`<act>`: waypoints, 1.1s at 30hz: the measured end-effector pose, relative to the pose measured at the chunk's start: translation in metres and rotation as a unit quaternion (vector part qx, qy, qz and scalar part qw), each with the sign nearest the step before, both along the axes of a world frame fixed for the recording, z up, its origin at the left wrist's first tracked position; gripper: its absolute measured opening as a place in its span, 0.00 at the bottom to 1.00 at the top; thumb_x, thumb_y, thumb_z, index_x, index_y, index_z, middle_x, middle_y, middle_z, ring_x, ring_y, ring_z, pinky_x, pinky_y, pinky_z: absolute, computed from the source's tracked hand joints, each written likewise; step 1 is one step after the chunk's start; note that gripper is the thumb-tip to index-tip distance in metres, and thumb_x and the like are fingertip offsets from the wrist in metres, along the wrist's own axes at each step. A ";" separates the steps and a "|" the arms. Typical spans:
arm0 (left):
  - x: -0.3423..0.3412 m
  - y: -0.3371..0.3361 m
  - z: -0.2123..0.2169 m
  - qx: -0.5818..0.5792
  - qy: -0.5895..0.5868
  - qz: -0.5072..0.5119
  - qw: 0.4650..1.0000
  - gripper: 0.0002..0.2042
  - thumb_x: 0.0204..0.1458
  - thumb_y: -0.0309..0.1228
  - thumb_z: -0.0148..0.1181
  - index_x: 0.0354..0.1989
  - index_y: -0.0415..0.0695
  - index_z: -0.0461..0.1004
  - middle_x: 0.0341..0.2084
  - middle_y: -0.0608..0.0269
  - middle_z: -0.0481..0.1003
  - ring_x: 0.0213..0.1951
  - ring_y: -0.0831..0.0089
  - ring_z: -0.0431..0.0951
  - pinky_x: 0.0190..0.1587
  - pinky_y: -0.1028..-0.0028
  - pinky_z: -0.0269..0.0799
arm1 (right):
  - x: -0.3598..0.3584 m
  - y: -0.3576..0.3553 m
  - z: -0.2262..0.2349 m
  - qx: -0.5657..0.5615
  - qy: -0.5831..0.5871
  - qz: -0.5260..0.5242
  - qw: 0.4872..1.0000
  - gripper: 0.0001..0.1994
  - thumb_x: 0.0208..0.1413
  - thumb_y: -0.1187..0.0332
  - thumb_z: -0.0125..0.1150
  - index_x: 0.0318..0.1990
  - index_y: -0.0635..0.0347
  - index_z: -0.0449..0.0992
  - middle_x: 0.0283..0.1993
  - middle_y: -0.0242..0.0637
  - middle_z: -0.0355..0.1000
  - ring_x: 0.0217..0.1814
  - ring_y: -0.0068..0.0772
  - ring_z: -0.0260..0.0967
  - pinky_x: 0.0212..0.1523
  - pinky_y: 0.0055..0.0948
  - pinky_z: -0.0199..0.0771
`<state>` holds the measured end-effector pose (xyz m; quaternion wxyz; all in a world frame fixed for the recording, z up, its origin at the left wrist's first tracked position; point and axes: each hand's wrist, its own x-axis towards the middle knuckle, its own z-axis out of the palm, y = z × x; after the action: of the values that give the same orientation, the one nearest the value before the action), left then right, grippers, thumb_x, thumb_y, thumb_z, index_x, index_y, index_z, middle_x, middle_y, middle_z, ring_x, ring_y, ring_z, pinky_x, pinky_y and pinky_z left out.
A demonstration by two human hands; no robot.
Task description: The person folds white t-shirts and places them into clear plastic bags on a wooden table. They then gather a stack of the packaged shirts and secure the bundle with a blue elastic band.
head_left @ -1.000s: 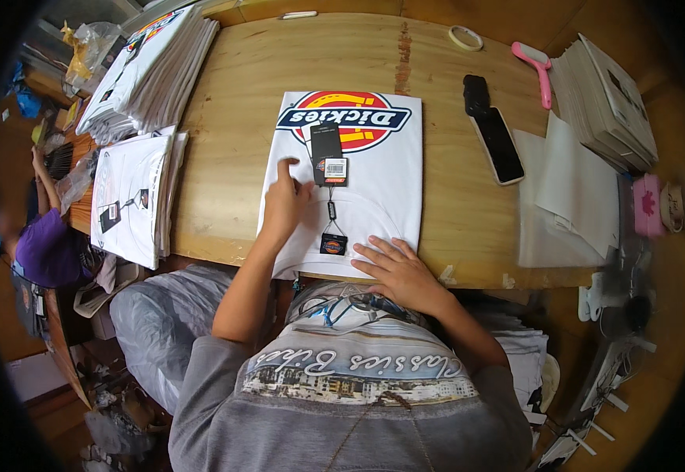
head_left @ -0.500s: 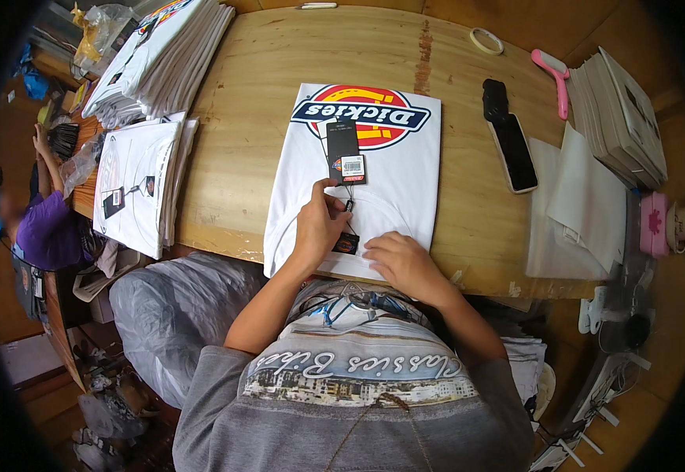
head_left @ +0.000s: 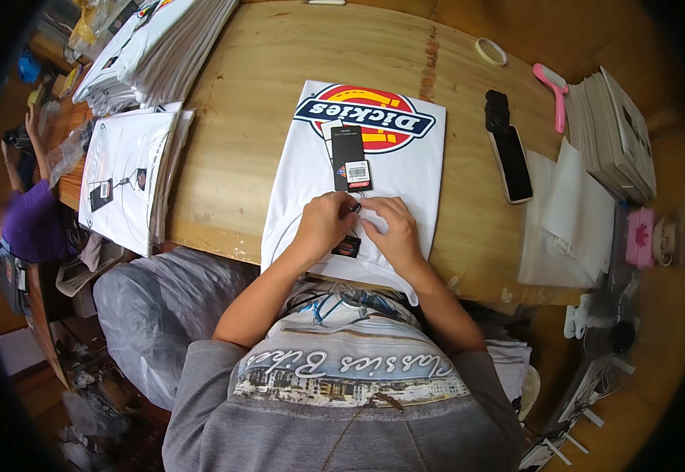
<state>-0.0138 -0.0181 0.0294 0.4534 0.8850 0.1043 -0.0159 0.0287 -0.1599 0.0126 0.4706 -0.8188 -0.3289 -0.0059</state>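
A folded white T-shirt (head_left: pixel 409 173) with a large colourful printed logo lies on the table in front of me, its neckline toward me. A black hang tag (head_left: pixel 348 147) with a white barcode sticker rests on it, a pale tag partly showing behind. My left hand (head_left: pixel 323 226) and my right hand (head_left: pixel 394 234) meet just below the tag. Their fingertips pinch the tag's black cord (head_left: pixel 356 207), mostly covered by the fingers. Between the wrists shows the black neck label (head_left: pixel 347 247).
Stacks of folded white T-shirts (head_left: pixel 130 177) stand at the left. On the right lie a dark phone (head_left: pixel 515 169), a pink-handled roller (head_left: pixel 559 98), a tape ring (head_left: pixel 490 52), clear plastic bags (head_left: pixel 543 228) and a thick pale stack (head_left: pixel 614 134). A person in purple (head_left: pixel 36 224) works at far left.
My right hand has come up from the shirt's lower edge to join my left at the cord. The tag has shifted slightly, exposing the pale tag behind it.
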 end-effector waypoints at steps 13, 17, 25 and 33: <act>0.005 0.023 -0.013 -0.436 0.159 0.042 0.885 0.09 0.44 0.31 0.56 0.27 0.37 0.70 0.17 0.67 0.69 0.19 0.83 0.66 0.21 0.85 0.62 | -0.005 0.013 0.004 0.030 0.134 0.029 0.990 0.21 0.33 0.83 0.56 0.41 0.64 0.68 0.31 0.37 0.68 0.29 0.22 0.64 0.32 0.17 0.65; 0.005 0.023 -0.017 -0.444 0.153 0.055 0.881 0.08 0.44 0.31 0.55 0.26 0.37 0.69 0.17 0.66 0.69 0.18 0.83 0.66 0.21 0.85 0.62 | -0.004 0.015 0.001 0.029 0.148 0.038 0.988 0.21 0.33 0.84 0.55 0.41 0.65 0.68 0.32 0.37 0.68 0.29 0.21 0.64 0.32 0.17 0.65; 0.003 0.021 -0.023 -0.449 0.142 0.062 0.880 0.08 0.45 0.30 0.55 0.25 0.36 0.67 0.16 0.65 0.68 0.17 0.83 0.66 0.19 0.85 0.62 | -0.005 0.018 -0.012 0.053 0.170 0.009 0.984 0.20 0.31 0.80 0.58 0.39 0.63 0.70 0.28 0.38 0.69 0.26 0.25 0.65 0.29 0.20 0.67; 0.001 0.016 -0.022 -0.426 0.135 0.084 0.891 0.08 0.46 0.29 0.54 0.24 0.37 0.65 0.15 0.66 0.67 0.17 0.83 0.65 0.19 0.84 0.61 | -0.006 0.018 -0.018 0.052 0.185 -0.011 0.981 0.19 0.30 0.80 0.58 0.38 0.63 0.71 0.26 0.37 0.69 0.25 0.24 0.65 0.29 0.20 0.66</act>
<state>-0.0128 -0.0017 0.0072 0.7678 0.5845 0.2221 -0.1399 0.0228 -0.1414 -0.0054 0.5649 -0.7839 -0.2262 0.1234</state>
